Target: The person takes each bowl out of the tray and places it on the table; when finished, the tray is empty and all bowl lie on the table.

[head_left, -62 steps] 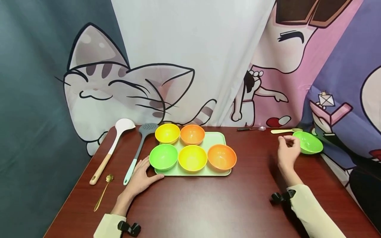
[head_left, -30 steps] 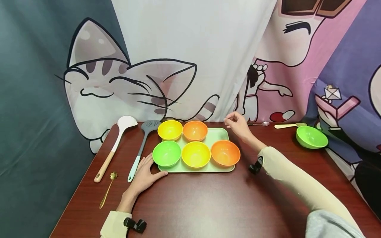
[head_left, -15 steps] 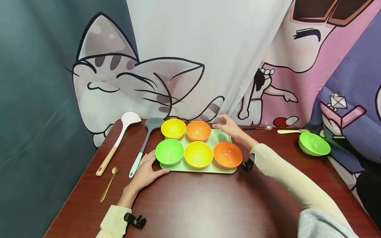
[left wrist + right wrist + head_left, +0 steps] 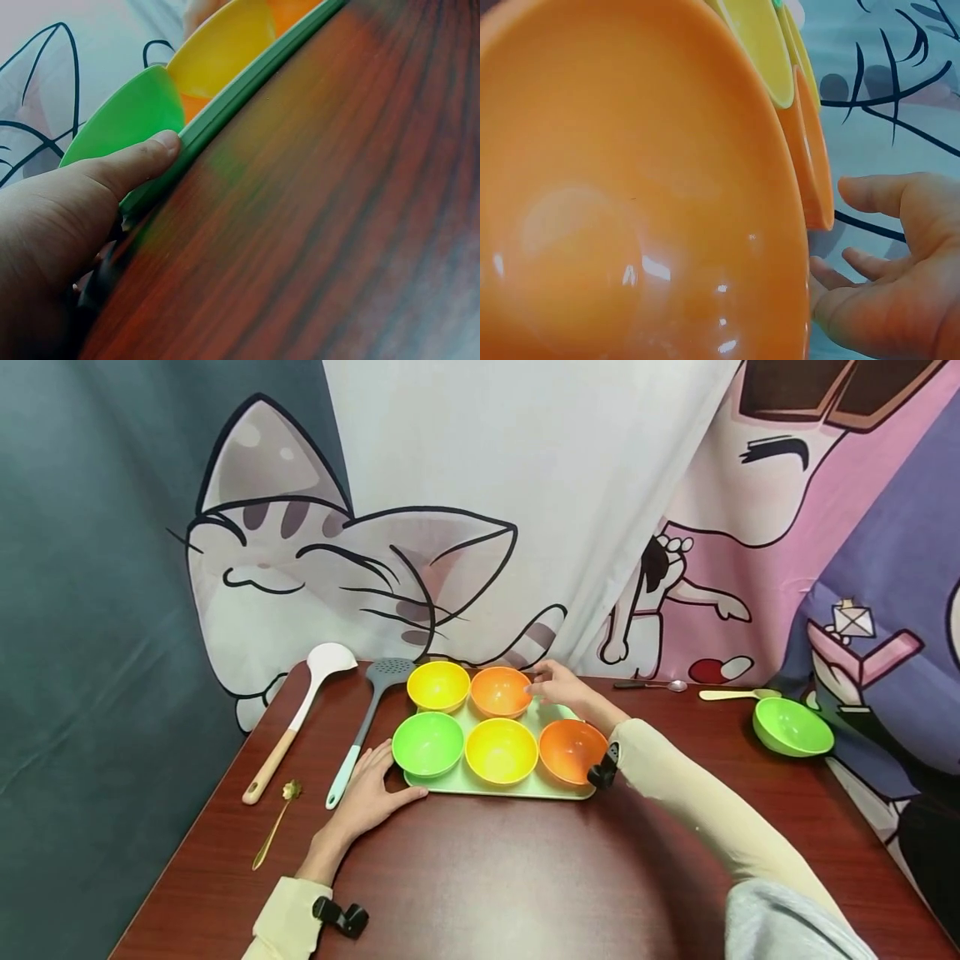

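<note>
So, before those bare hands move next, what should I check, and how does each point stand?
1. Left hand at the pale green rectangular tray: ok, thumb at its front rim.
2. Right hand gripping the glossy orange round bowl at the back: not ok, fingers open beside it.
3. Glossy yellow round bowl at the front upright: ok.
4. Black camera on the right wrist clear of the glossy orange round bowl at the front: cannot tell, they overlap in the head view.
5. Glossy green round bowl at far right clear of the right hand: ok.
</note>
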Available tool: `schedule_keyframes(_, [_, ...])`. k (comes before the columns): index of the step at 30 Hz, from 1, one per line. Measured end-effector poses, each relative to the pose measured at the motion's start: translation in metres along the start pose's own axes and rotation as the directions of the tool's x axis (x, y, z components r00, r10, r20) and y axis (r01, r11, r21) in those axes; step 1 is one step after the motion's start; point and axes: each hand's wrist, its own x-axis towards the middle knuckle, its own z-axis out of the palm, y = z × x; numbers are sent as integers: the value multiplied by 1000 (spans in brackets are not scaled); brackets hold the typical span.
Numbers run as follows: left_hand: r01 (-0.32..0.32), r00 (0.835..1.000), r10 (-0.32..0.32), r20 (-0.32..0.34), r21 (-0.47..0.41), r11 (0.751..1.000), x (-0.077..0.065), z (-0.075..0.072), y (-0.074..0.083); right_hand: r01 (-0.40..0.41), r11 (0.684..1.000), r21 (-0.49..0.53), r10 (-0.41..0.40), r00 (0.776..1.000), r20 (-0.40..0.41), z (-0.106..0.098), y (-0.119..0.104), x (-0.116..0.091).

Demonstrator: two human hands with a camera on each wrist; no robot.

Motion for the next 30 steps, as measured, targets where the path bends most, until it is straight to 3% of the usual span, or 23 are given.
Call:
schedule_keyframes(7, [-19, 1000, 19, -6, 8, 1000, 1, -1, 1, -114, 980, 164, 105, 992, 66, 11, -3, 8])
schedule_keyframes(17, [-18, 1000, 18, -8, 8, 1000, -1, -2, 0, -193, 949, 249, 180, 981, 74, 22, -3, 17])
schedule_keyframes(30, [-6, 1000, 6, 2, 6, 1000, 1, -1, -1, -160, 960, 228, 148, 987, 68, 17, 1, 17])
